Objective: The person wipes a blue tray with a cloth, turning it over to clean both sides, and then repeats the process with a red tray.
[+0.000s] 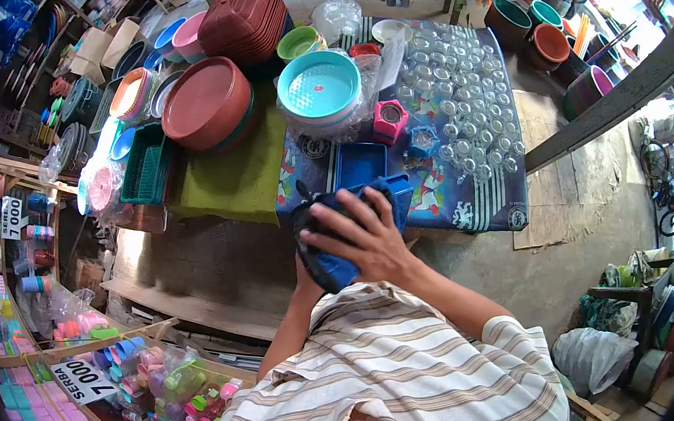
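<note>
My right hand [368, 243] lies across a dark cloth [306, 222], fingers somewhat spread, pressing it against a blue plastic container [337, 270]. My left hand [308, 277] is under the container on its left side; its fingers are mostly hidden behind the container and cloth. Both hands are at the table's near edge, in front of my striped shirt. Just beyond them a blue plastic tray [361, 163] lies on the dark blue tablecloth [437, 209]. A pink item [389, 122] and a blue item [423, 141] with round openings stand past the tray.
Many clear glass jars [466, 100] cover the table's right side. Turquoise basins [320, 84] sit left of them. Reddish-brown basins [204, 100] and green baskets [145, 164] stand farther left. A slanted wooden post [615, 101] rises at the right. Goods racks [88, 348] flank my left side.
</note>
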Tool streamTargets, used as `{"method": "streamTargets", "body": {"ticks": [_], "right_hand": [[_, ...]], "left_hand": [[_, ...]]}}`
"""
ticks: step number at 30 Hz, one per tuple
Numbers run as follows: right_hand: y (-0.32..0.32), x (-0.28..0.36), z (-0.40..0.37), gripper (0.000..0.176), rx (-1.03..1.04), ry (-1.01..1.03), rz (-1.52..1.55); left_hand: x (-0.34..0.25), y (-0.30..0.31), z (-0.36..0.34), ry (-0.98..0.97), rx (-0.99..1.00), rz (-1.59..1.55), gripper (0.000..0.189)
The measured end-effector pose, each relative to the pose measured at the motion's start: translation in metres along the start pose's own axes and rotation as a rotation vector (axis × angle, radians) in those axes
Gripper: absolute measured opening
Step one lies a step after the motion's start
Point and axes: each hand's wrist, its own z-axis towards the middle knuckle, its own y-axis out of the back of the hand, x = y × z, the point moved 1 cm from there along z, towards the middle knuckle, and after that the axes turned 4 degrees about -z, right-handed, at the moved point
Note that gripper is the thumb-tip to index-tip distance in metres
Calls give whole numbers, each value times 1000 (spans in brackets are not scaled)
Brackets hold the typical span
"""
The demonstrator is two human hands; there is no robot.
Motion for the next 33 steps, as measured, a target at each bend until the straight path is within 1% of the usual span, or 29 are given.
{"method": "streamTargets", "body": {"ticks": [1, 2, 3, 4, 5, 7, 8, 10, 11, 13, 14, 15, 17, 19, 20, 21, 22, 23, 24, 25, 26, 27, 28, 29, 30, 31, 33], "right_hand": [[1, -9, 0, 78, 1, -2, -1], [2, -20, -1, 87, -39, -93, 97], [4, -30, -2, 97, -79, -184, 195], [5, -38, -3, 90, -87, -266, 201], [3, -47, -7, 90, -87, -270, 200], [-1, -62, -14, 87, -74, -480, 229], [-5, -63, -16, 87, -70, -484, 231], [-6, -59, -14, 91, -183, -561, 300], [-5, -56, -12, 91, -177, -568, 299], [-2, -48, -3, 91, -125, -504, 160], [-15, -47, -5, 86, -158, -480, 269], [-23, -36, -1, 80, -198, -508, 462], [-27, -13, 0, 82, -162, -480, 686], [-27, -8, -11, 87, -72, -432, 689], [-28, -6, -21, 90, 5, -403, 668], [-29, -1, -32, 90, 7, -408, 670], [-31, 5, -44, 89, 31, -441, 724], [-35, 7, -52, 88, 54, -472, 775], [-38, 6, -54, 86, 1, -491, 807], [-37, 2, -52, 86, 1, -496, 807], [-36, -5, -48, 85, -46, -529, 786], [-34, -14, -43, 84, -95, -560, 763], [-32, -22, -36, 83, -126, -617, 725], [-29, -30, -31, 83, -132, -626, 719], [-25, -40, -26, 82, -164, -639, 678], [-21, -47, -22, 81, -195, -652, 636], [-17, -51, -20, 81, -191, -701, 612]], "left_hand": [[-1, 2, -1, 6, -2, -44, 60], [-2, 4, -1, 5, -7, -104, 61], [-17, 1, 1, -63, -15, -236, 61], [-41, -10, 2, 16, -111, -322, 61], [-42, -9, 2, 19, -108, -321, 61], [-42, -4, 1, 110, -126, -384, 59], [-39, -3, 2, 116, -127, -385, 59], [-37, -9, 8, 193, -27, -443, 59], [-35, -16, 10, 201, -26, -446, 59], [-50, -40, 19, 119, -30, -388, 56], [-32, -41, 20, 107, -16, -302, 56], [-1, -41, 23, 99, -7, -190, 50], [-9, -45, 27, -359, -19, 573, 55], [-32, -37, 38, -203, -34, 242, 62], [6, -16, 36, -248, -55, 296, 54], [7, -12, 43, 13, 87, -348, 54], [8, -7, 49, 322, 49, -978, 60], [18, -1, 54, 317, 60, -845, 66], [1, -20, 56, 283, -34, -701, 65], [-17, -39, 56, 250, -124, -556, 64], [-11, -44, 56, 83, -34, -281, 63], [-6, -49, 56, -104, 5, 30, 64], [-16, -58, 59, -291, -8, 292, 65], [-24, -69, 60, -67, 119, -124, 62], [-26, -78, 60, -25, 92, -137, 54], [-22, -79, 60, -23, 106, -139, 54], [-12, -82, 59, -47, 148, 249, 53]]}}
